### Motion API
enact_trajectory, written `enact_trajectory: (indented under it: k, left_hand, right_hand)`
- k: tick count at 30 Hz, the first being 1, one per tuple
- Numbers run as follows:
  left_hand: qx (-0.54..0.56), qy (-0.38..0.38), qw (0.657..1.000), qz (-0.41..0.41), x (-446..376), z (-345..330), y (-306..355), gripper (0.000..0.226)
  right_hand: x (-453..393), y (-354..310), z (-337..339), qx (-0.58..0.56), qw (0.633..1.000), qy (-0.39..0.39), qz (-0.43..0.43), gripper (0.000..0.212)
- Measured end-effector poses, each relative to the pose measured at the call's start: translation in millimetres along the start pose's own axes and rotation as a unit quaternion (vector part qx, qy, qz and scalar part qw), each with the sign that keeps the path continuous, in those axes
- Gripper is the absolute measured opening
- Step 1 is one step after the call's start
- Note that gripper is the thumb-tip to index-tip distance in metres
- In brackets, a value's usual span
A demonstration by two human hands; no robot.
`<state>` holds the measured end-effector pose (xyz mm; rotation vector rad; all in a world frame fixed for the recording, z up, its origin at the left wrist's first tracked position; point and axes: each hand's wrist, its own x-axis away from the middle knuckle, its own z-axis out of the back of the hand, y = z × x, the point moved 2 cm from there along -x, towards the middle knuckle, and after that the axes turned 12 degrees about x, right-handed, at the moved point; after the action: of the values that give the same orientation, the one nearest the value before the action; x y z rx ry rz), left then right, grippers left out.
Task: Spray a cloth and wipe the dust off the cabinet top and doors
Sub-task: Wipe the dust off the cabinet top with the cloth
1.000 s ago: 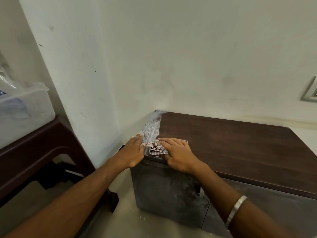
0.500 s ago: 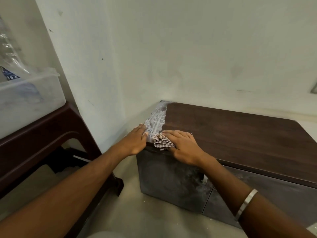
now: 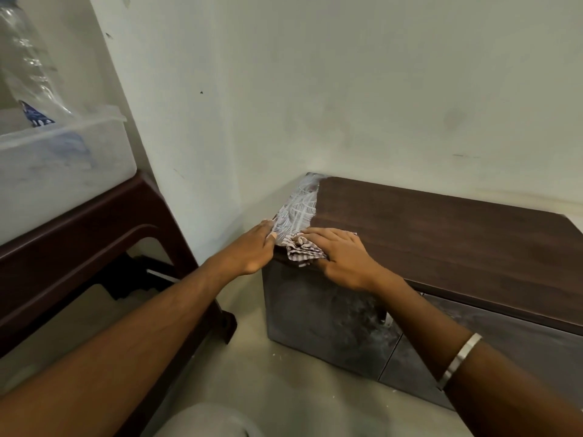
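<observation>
A low dark-brown cabinet point(image 3: 441, 225) stands in the wall corner, with grey dusty doors point(image 3: 328, 316) below its top. A strip of white dust point(image 3: 299, 206) covers the top's left end; the wood to the right of it is dark and bare. My right hand point(image 3: 340, 257) lies flat with straight fingers on a bunched checked cloth point(image 3: 304, 250), pressing it onto the front left corner of the top. Part of the cloth hangs over the front edge. My left hand point(image 3: 255, 250) rests with straight fingers against the cabinet's left edge, beside the cloth.
A dark-brown plastic table point(image 3: 79, 234) stands at the left and carries a translucent plastic tub point(image 3: 63, 165) with a clear bottle point(image 3: 28, 67) in it. White walls close the corner behind the cabinet. The floor point(image 3: 252, 373) in front is pale concrete.
The view has shifted a little, so the cabinet and hands sit further right in the frame. Both hands keep their places on the cabinet corner, and the cloth now hangs slightly over the front edge.
</observation>
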<state>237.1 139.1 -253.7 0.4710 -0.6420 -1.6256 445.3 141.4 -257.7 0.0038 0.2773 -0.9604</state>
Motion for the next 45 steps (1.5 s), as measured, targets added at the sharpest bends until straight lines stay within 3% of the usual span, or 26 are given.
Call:
enact_trajectory:
  k: [4,10,16,19,22,28,34,41,45]
  left_hand:
    - [0.003,0.002,1.0,-0.009,4,1,-4,0.053]
    - [-0.003,0.006,1.0,-0.012,6,3,-10,0.053]
    - [0.012,0.013,1.0,-0.021,6,2,-11,0.051]
    - [0.016,0.012,0.999,-0.031,4,2,-12,0.05]
    - [0.01,0.017,0.999,-0.025,0,4,-18,0.05]
    - [0.006,0.017,1.0,-0.019,-4,4,-21,0.051]
    - [0.006,0.017,1.0,-0.018,-11,5,-22,0.051]
    - [0.009,0.022,0.999,-0.028,-18,6,-19,0.051]
    - [0.007,0.021,0.999,-0.027,-25,7,-17,0.051]
  right_hand:
    - [-19,-13,0,0.001,0.999,-0.013,-0.038,0.052]
    - [-18,-17,-9,-0.002,1.0,0.006,0.02,0.053]
    - [-41,-18,-6,0.005,0.999,-0.021,-0.032,0.052]
    - [-41,-26,-9,-0.004,1.0,-0.004,-0.015,0.05]
    - [-33,-16,-9,-0.003,1.0,-0.004,0.011,0.057]
    - [-53,-10,-7,0.007,0.999,-0.027,-0.042,0.054]
    - [-43,1,-8,-0.004,1.0,-0.014,0.007,0.057]
    - [-66,7,-8,0.02,0.999,-0.023,-0.036,0.052]
    - [-57,15,-12,0.003,1.0,-0.01,-0.001,0.052]
